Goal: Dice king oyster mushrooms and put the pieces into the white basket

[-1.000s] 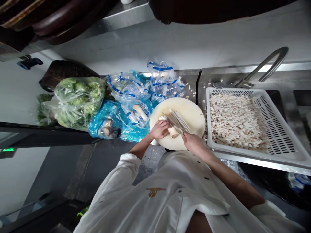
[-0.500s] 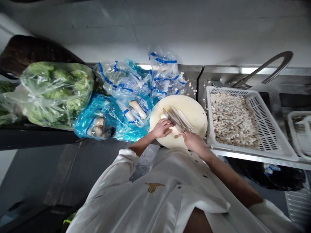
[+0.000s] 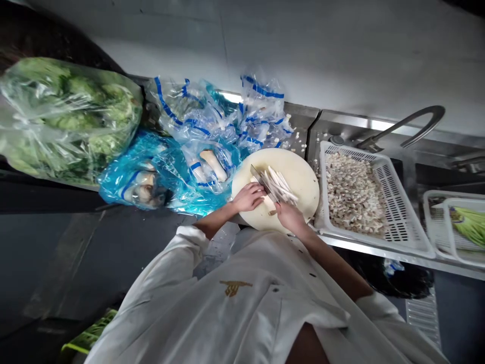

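On the round cream cutting board (image 3: 305,174), my right hand (image 3: 291,217) is closed around the handle of a knife (image 3: 263,182). Its blade points away from me and slants to the left. My left hand (image 3: 249,197) lies just left of the blade, fingers bent down over a pale piece of king oyster mushroom that they mostly cover. Right of the blade, cut white mushroom strips (image 3: 281,184) lie in a loose pile. A small brownish trimming (image 3: 272,213) rests between the hands near the board's front.
Left of the board, an opened clear bag holds whole king oyster mushrooms (image 3: 213,166), among blue and clear plastic bags (image 3: 200,202). A large bag of leafy greens (image 3: 76,121) stands farther left. A white basket (image 3: 407,217) of chopped mushrooms sits right, below a faucet (image 3: 411,124).
The view has shifted right, bringing green vegetables in a right-hand basket into sight. The strips right of the blade are more spread out. Both hands keep their places around the knife and mushroom.
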A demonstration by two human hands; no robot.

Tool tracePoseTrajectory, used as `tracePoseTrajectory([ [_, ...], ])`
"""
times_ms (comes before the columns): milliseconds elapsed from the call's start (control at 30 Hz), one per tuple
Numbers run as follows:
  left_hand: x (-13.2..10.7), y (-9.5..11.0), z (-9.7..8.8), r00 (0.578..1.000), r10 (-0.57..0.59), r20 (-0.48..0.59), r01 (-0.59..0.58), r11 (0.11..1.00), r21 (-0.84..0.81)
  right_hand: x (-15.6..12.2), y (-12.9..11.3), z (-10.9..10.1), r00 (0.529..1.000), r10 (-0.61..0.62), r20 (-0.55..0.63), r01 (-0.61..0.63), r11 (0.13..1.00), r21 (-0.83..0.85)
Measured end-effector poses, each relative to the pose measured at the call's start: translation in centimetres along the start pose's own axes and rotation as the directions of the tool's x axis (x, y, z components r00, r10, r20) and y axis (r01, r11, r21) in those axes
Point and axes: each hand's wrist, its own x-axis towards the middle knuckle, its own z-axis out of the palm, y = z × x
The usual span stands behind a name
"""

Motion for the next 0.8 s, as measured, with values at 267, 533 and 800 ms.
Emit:
tracePoseTrajectory([
  [267,-0.1,-0.7,-0.2,1.000,0.011,-0.016,-0.012,0.995,-0.096,-0.6,0.7,0.5,0.999,-0.032,-0.008,0.032,0.999,0.012],
  [533,-0.7,-0.6,0.2,0.994,-0.066,-0.091,0.060,0.996,-0.063,-1.3,1.4,-0.2,0.996,-0.064,-0.056,0.064,0.998,0.010],
  [800,-0.4,-1.0,0.2,0.984,-0.080,-0.159,0.063,0.992,-0.106,1.4,0.2,2.0,0.997,-0.071,-0.027,0.072,0.996,0.060],
])
